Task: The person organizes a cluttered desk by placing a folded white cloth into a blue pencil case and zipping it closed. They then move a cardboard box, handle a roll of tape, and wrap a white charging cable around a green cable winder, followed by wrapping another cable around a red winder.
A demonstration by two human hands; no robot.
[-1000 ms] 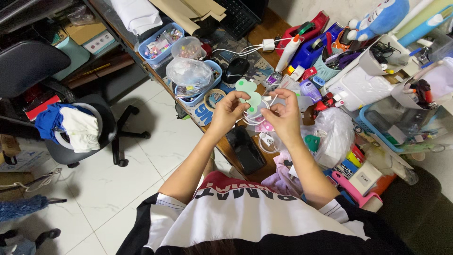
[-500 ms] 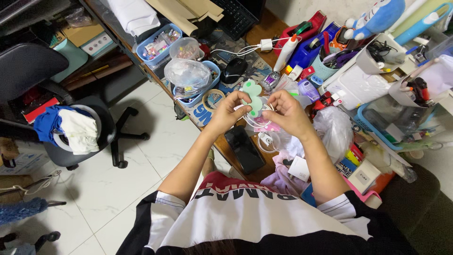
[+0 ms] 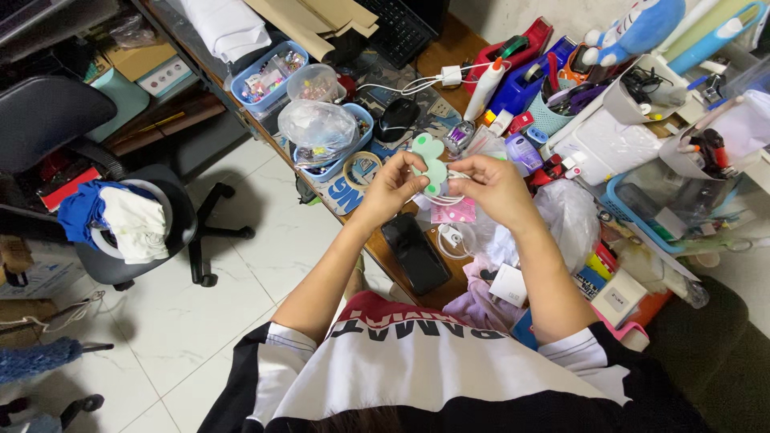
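Hands raised together above desk edge, forearms angled inward. My left hand [image 3: 395,186] and right hand [image 3: 491,183] both pinch mint-green cable winder [image 3: 431,163] between fingertips; white cable [image 3: 446,195] loops just beneath.

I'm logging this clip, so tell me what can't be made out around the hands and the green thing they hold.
Head view, the only one:
- Green holder: lower half covered by the fingers of the left hand and right hand.
- White cable: its ends are hidden under both hands.
- Pink packet: print too small.
- Black phone: screen dark.
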